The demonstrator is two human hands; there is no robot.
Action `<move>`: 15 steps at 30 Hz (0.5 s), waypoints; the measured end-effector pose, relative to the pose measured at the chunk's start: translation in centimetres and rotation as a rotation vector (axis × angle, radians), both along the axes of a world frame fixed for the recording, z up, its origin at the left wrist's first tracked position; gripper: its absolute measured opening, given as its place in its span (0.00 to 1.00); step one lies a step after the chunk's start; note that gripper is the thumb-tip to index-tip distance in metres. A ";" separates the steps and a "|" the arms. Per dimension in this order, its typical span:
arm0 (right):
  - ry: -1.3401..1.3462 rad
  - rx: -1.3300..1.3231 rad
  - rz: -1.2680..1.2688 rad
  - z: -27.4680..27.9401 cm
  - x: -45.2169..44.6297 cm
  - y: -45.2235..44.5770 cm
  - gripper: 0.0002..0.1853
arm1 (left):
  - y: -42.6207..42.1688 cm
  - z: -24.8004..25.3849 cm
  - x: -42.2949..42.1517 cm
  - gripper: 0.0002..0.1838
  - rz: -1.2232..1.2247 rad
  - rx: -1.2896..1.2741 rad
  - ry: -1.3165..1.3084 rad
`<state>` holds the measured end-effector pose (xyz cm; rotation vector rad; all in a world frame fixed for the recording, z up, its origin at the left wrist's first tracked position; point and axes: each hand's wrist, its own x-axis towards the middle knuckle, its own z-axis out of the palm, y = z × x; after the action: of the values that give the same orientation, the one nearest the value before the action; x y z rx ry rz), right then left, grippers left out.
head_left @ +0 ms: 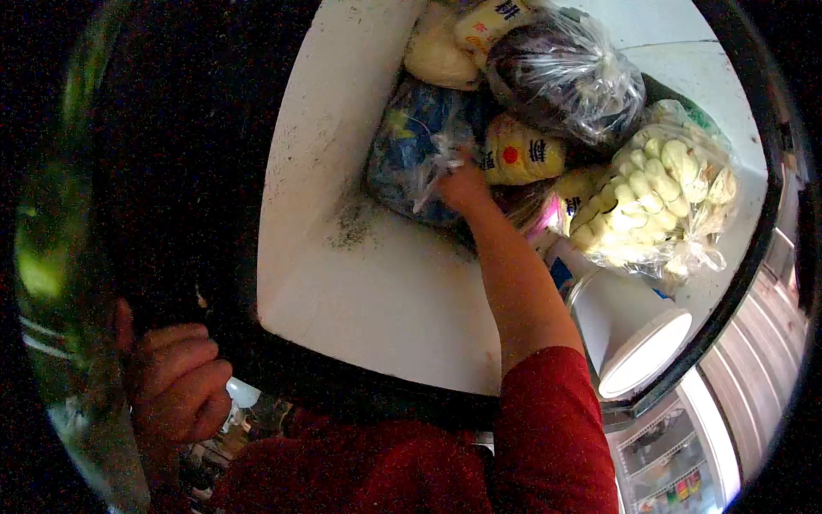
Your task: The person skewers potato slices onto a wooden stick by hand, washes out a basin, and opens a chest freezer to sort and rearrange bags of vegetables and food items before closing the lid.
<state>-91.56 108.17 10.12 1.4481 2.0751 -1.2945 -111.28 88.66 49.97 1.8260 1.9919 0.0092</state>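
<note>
My right hand (467, 186) reaches into a white chest freezer (385, 300). Its fingers are closed on the gathered top of a clear plastic bag (411, 158) with dark blue contents, which rests against the inner wall. Beside that hand lies a yellow package (524, 152) with dark lettering and a red dot. My left hand (178, 381) is outside, at the dark area left of the freezer's rim. Its fingers are curled, but shadow hides what they grip, if anything.
Next to the blue bag are a bag of dark contents (565, 77), a bag of pale rounded pieces (655, 197) and pale packages (441, 60). A white tub (634, 338) lies tilted at the near right corner. Shelves (668, 463) stand outside, lower right.
</note>
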 end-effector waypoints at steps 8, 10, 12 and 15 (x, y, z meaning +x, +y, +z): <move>0.137 0.355 0.645 -7.5 6.0 -0.4 0.15 | -0.1 0.1 0.3 0.05 0.008 0.018 0.034; 0.196 0.288 0.573 -8.1 6.2 -0.2 0.15 | -0.1 0.0 0.3 0.05 0.013 0.023 0.030; 0.450 0.343 0.507 -9.6 5.9 0.3 0.15 | 0.1 0.0 0.2 0.04 0.028 0.022 0.008; 0.101 0.100 0.515 -11.1 4.5 1.0 0.17 | 0.1 0.1 0.3 0.06 0.012 -0.002 0.016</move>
<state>-87.10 109.17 -0.99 0.8033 2.3907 -1.0804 -110.99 88.75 50.05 1.8188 2.0130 -0.0039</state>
